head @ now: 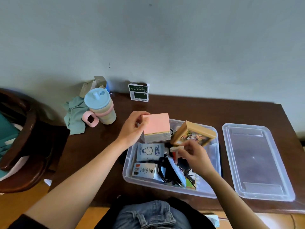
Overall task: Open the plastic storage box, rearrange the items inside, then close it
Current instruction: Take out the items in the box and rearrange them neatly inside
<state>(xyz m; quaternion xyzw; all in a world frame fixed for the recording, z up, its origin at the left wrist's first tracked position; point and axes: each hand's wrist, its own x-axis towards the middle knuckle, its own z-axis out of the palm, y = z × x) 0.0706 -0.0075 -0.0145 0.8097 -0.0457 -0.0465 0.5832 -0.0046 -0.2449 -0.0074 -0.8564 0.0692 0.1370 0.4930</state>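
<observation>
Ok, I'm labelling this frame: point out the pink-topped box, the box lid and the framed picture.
pink-topped box point(156, 123): head view, middle of its pink top.
box lid point(254, 156): head view, its flat centre panel.
framed picture point(193, 137): head view, its printed front.

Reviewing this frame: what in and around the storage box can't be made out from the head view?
- Small pale item pinched by the right hand: too small and partly covered by fingers to identify.
- Contents of the storage box under the right hand and wrist: hidden.
- Print on the green-and-white carton: too small to read.
- Picture in the wooden frame: blurred.
- Base of the pink-topped box in the left hand: unclear.
</observation>
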